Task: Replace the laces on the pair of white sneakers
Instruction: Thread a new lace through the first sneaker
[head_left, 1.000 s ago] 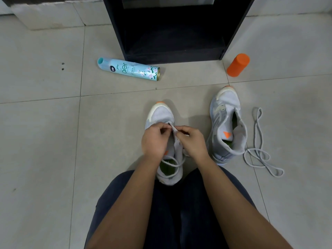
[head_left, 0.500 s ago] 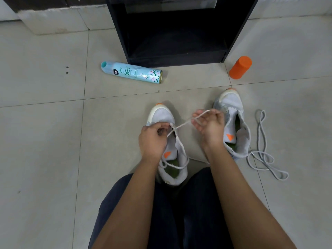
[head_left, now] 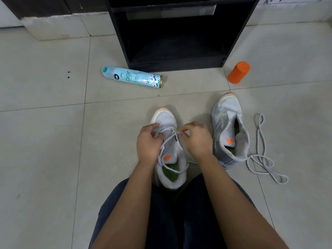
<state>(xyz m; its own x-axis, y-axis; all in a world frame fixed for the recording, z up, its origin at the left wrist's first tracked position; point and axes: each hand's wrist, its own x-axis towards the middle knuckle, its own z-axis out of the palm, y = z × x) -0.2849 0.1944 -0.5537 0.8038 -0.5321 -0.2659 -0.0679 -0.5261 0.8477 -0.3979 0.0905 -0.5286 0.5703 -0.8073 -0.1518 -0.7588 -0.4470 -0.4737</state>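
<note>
Pale tiled floor in front of an open black cabinet.

Large glossy off-white floor tiles (head_left: 45, 141) with thin dark grout lines lie under soft, even light. A black open-fronted wooden cabinet (head_left: 176, 42) stands at the floor's far edge, its inside in shadow. To its left, a low pale tiled plinth (head_left: 57, 27) runs along that edge beneath dark brown panelling (head_left: 45, 5). Two small dark specks (head_left: 68, 74) mark the floor's left side.

The right hand (head_left: 196, 139) swung back to the grey-white mesh sneaker (head_left: 165, 117), pinching the thin white lace (head_left: 169, 139), which went slack.
</note>
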